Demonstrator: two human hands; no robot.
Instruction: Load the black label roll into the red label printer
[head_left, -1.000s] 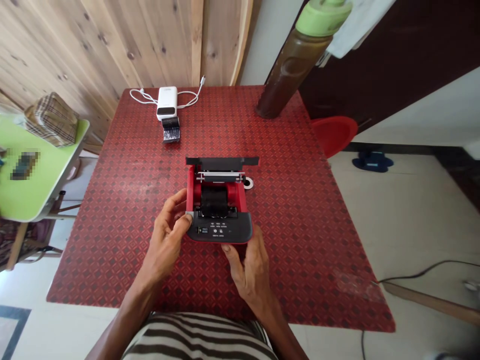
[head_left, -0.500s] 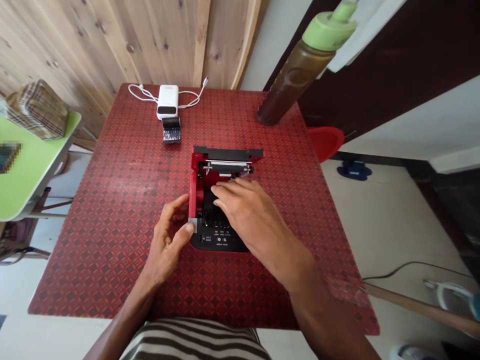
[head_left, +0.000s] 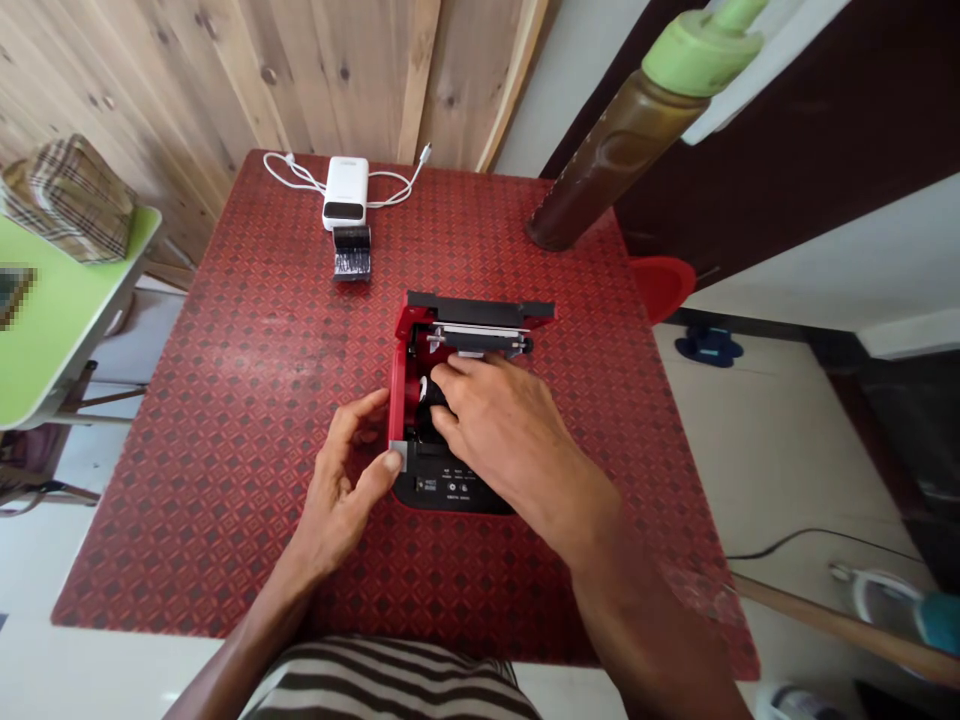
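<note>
A small red and black printer [head_left: 450,495] sits on the table with its lid [head_left: 480,310] raised, showing a roller under the lid. My left hand [head_left: 349,480] holds its left side, thumb on the grey front corner and fingers along the red wall. Over the open bay, my right hand [head_left: 495,420] reaches in with its fingers closed round a black roll [head_left: 433,390]. A white ring shows at the roll's left end; the rest is hidden under the hand. Behind, a small black ribbon roll [head_left: 352,255] lies partly unwound.
On the red patterned table [head_left: 247,450] are a white power bank [head_left: 346,190] with a white cable and a tall brown bottle [head_left: 607,150] with a green lid. A green table [head_left: 75,330] with a plaid bag [head_left: 75,200] stands left. A red stool [head_left: 664,285] is at right.
The white end of the black roll now shows beside my right fingers, where black film was visible in the bay. The view has shifted slightly; my left hand keeps its hold on the printer.
</note>
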